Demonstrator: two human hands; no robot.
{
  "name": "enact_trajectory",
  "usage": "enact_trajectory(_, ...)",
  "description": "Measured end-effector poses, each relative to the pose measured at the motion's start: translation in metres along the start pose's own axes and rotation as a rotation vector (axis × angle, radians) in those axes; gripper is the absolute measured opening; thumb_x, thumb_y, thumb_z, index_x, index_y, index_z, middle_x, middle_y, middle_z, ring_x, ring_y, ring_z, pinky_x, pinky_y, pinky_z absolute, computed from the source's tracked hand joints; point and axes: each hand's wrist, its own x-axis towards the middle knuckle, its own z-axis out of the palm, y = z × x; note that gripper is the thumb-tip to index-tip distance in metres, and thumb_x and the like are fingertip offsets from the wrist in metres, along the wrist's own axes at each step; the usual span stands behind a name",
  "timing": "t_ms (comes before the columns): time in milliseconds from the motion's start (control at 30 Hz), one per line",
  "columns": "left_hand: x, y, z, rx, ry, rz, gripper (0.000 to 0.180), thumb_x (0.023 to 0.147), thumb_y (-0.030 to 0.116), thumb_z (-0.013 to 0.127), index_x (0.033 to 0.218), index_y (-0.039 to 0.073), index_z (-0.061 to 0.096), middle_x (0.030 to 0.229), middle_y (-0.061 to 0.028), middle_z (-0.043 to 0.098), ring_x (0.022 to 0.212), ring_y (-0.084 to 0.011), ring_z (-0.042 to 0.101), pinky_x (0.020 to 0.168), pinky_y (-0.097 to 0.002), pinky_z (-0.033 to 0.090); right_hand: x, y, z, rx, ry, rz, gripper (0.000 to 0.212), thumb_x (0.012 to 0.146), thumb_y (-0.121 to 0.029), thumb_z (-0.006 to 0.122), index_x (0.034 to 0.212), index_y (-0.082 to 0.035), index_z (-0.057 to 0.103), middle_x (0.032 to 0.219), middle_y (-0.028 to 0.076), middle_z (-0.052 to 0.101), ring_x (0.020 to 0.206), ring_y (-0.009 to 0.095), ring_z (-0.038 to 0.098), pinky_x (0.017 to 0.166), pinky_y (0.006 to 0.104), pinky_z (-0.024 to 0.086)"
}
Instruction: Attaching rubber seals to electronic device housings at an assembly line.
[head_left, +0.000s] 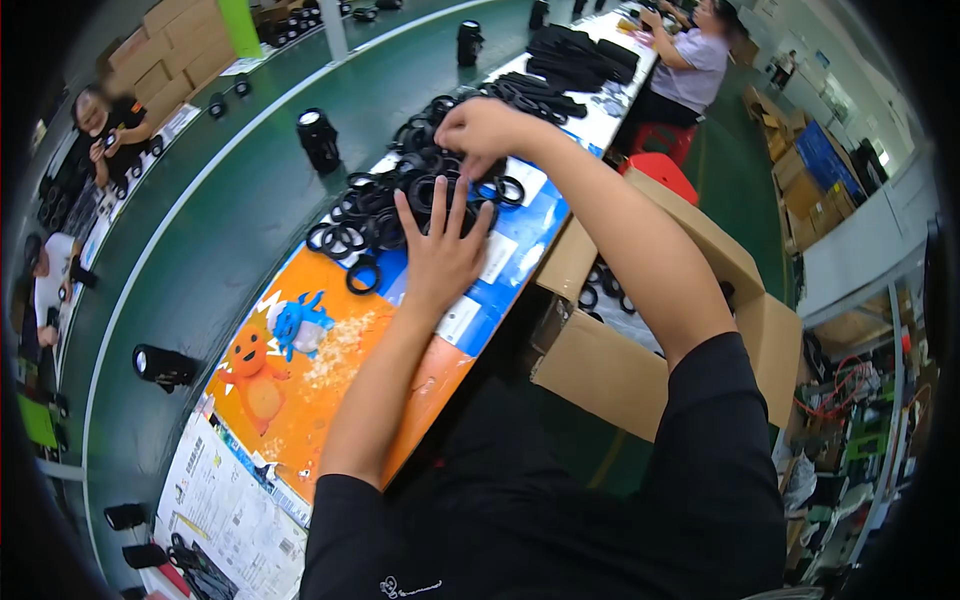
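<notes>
A heap of black rings (365, 275) lies on the table in front of me, some overlapping and some loose at its near edge. My left hand (445, 250) rests on the near side of the heap, fingers spread flat over the rings. Across the heap's far side reaches my right hand (492, 132), its fingers bent downward and drawn together among the rings. Whatever sits between those fingertips is too small or hidden to make out.
Black cylindrical units (318, 140) stand along the green conveyor (250, 190) on the left. By my right arm is an open cardboard box (600, 370) with more rings inside. Dark strips (580, 58) lie farther up the table. A co-worker (690, 60) sits at the far end.
</notes>
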Motion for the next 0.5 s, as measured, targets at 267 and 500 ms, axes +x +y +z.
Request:
enact_trajectory(267,0.036,-0.007,0.003,0.123,-0.244,-0.067,0.087,0.097,0.057,0.072,0.171,0.019,0.047,0.181,-0.0186,0.033,0.17,-0.0452,0.021,0.126,-0.0857,-0.003,-0.154,0.254,-0.082,0.707,0.711,0.368,0.036,0.108,-0.033,0.071,0.128,-0.003,0.075,0.113,0.012,0.077,0.102,0.025,0.08,0.083,0.0396,0.068)
enact_trajectory(500,0.061,0.082,0.027,-0.008,-0.186,0.142,0.068,0.091,0.026,0.075,0.155,0.005,0.062,0.179,-0.0247,0.034,0.168,-0.0531,0.02,0.126,-0.0868,0.004,-0.358,0.465,-0.005,0.079,0.832,1.402,0.11,0.085,-0.062,0.086,0.175,-0.023,0.035,0.179,0.034,0.024,0.161,0.058,0.031,0.127,0.0652,0.037)
